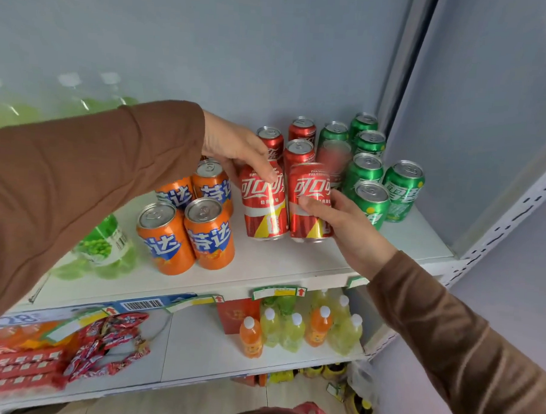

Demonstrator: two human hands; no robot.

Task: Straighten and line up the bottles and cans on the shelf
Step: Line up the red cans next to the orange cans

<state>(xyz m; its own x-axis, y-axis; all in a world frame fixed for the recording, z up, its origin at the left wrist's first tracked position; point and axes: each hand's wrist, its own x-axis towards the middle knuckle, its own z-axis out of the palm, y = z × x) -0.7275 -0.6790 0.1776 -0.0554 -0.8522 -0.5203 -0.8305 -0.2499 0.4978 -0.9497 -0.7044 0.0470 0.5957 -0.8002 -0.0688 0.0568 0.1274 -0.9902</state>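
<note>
Where the white shelf carries the drinks, the stock stands in three colour groups: orange cans toward the left, red cans in the middle and green cans at the right, running back toward the rear wall. All cans stand upright with silver tops showing; the red ones bear white script and a yellow wedge near the base. At the front of the red group two cans stand side by side, almost touching. The person's left hand reaches in from above and grips the left front red can, fingers curled over its top and down its face, so its lid is hidden. The right hand comes from the lower right and holds the right front red can, thumb across its label and fingers behind. That can is blurred, as is a reddish smear beside the green cans. A green bottle at the left is largely hidden by the brown sleeve. On the shelf below stand small orange and yellow bottles, with red packets to their left.
</note>
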